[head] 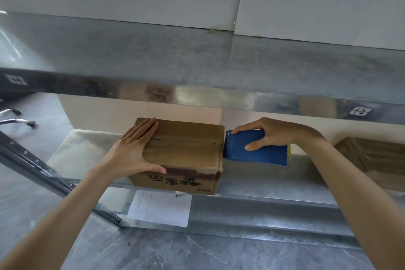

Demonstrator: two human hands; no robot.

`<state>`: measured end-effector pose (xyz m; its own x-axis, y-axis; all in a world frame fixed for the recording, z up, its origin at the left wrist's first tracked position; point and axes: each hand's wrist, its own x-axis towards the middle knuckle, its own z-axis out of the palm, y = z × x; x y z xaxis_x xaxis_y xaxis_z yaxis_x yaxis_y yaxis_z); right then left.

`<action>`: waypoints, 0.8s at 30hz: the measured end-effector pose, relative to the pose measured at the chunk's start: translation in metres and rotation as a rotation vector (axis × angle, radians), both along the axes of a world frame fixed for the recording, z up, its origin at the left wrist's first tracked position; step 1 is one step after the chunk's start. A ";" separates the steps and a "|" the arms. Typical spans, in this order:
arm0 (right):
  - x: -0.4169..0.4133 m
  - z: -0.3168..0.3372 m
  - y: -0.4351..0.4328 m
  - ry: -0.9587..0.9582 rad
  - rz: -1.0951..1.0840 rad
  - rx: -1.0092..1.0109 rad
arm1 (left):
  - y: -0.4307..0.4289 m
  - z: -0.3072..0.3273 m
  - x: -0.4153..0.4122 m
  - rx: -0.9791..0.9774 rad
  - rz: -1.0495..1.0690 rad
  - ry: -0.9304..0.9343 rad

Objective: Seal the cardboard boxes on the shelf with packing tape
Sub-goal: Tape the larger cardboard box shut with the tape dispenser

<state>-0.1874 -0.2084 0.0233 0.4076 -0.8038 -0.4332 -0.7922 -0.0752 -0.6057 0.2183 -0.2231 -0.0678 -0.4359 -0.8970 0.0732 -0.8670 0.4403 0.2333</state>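
A brown cardboard box [186,149] with dark printed characters on its front stands on the metal shelf [263,175]. Clear tape covers the seam along its top. My left hand [133,149] lies flat on the box's left end, thumb down the front face. My right hand [271,133] grips a blue tape dispenser [258,151], whose toothed blade touches the box's right top edge.
A second cardboard box [372,160] sits at the far right of the same shelf. An upper metal shelf [197,68] hangs close overhead. A white paper sheet [160,208] lies on the lower shelf. A slanted shelf upright [32,160] and a chair base [19,120] are at the left.
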 end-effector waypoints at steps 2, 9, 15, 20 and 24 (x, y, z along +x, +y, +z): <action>0.007 0.003 0.001 0.039 -0.001 -0.035 | 0.001 0.001 -0.001 0.009 -0.001 0.009; 0.030 -0.054 0.004 0.239 -0.097 -0.193 | 0.004 0.004 -0.003 -0.014 -0.001 -0.021; 0.025 -0.128 0.010 0.132 -0.397 -0.134 | 0.005 0.005 -0.003 -0.034 -0.007 -0.069; 0.041 -0.170 0.019 0.051 -0.491 -0.223 | 0.007 0.006 -0.004 -0.028 0.007 -0.049; 0.051 -0.186 0.022 0.131 -0.520 -0.259 | 0.007 0.006 -0.003 -0.014 0.018 -0.014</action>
